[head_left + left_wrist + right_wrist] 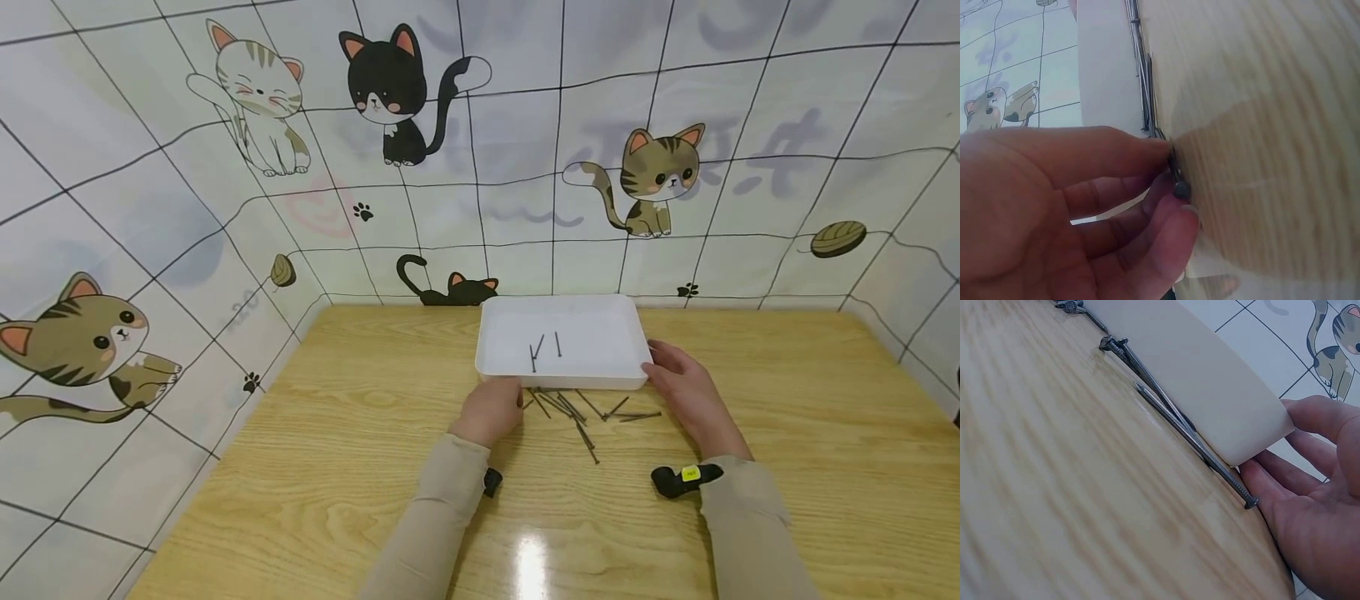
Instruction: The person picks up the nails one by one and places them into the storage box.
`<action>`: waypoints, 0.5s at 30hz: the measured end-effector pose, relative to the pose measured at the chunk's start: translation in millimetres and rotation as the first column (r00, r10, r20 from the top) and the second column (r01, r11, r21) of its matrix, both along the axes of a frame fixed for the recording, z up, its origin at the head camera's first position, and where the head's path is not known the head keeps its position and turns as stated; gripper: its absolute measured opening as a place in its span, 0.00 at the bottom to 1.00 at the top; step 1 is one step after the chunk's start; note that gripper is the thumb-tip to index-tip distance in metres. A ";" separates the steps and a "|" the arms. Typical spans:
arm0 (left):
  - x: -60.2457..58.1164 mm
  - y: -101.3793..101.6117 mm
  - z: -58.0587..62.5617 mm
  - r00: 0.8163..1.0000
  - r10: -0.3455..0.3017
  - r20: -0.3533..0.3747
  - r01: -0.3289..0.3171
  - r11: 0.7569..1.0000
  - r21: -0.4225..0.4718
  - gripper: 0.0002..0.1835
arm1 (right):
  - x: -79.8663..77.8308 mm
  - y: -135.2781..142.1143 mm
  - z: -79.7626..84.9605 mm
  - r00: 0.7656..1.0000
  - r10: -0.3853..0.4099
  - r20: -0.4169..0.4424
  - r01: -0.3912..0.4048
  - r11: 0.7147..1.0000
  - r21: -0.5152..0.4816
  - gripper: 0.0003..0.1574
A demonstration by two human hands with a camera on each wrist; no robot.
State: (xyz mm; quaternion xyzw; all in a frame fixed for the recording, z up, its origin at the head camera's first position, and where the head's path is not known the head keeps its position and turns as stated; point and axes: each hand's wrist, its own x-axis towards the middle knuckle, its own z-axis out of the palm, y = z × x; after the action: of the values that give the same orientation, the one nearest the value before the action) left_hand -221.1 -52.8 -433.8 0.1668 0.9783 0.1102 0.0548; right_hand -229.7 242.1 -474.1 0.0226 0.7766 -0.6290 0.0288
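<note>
The work looks only partly done: 3 nails lie inside the 1 white tray, just right of the frame's centre, while roughly 12 loose nails, overlapping too much for an exact count, lie below it on the table. Of 2 hands, the left hand has its fingers nearly closed, pinching 1 nail; the right hand, part open, grips the tray's lower-right corner.

Nails block near side of tray, wall close behind; room above, tabletop free at left
</note>
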 end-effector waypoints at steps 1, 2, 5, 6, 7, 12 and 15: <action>0.6 -0.4 -0.2 1.000 0.003 -0.002 -0.003 1.000 0.001 0.03 | 0.3 -0.5 0.7 1.000 -0.001 0.002 0.001 1.000 -0.003 0.43; 1.0 -0.7 -0.1 1.000 0.006 -0.004 -0.006 1.000 0.003 0.03 | 0.4 -0.9 1.1 1.000 -0.001 0.004 0.001 1.000 -0.008 0.43; 2.7 -1.3 1.0 1.000 0.018 0.002 -0.018 1.000 0.004 0.07 | 0.2 -1.5 1.1 1.000 0.002 -0.005 -0.002 1.000 -0.007 0.43; 3.2 -1.2 2.0 1.000 0.024 0.005 -0.024 1.000 0.000 0.09 | 0.1 -1.5 0.9 1.000 0.004 -0.008 -0.004 1.000 -0.007 0.43; 3.6 -1.0 2.5 1.000 0.030 0.008 -0.030 1.000 -0.003 0.12 | -0.2 -1.4 0.5 1.000 0.003 -0.012 -0.003 1.000 -0.007 0.43; 6.3 0.8 7.1 0.999 0.046 0.022 -0.046 0.998 -0.042 0.18 | -0.6 -0.7 -0.7 1.000 0.005 -0.012 -0.006 1.000 -0.013 0.43; 6.2 0.7 8.3 0.998 0.037 0.044 -0.035 0.998 -0.049 0.18 | -0.3 0.0 -0.6 1.000 -0.001 -0.001 0.001 1.000 -0.003 0.43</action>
State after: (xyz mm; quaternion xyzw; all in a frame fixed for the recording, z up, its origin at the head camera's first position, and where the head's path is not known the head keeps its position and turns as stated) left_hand -214.9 -52.1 -425.5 0.1452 0.9820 0.0912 0.0790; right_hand -230.0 242.0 -474.7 0.0225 0.7757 -0.6301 0.0283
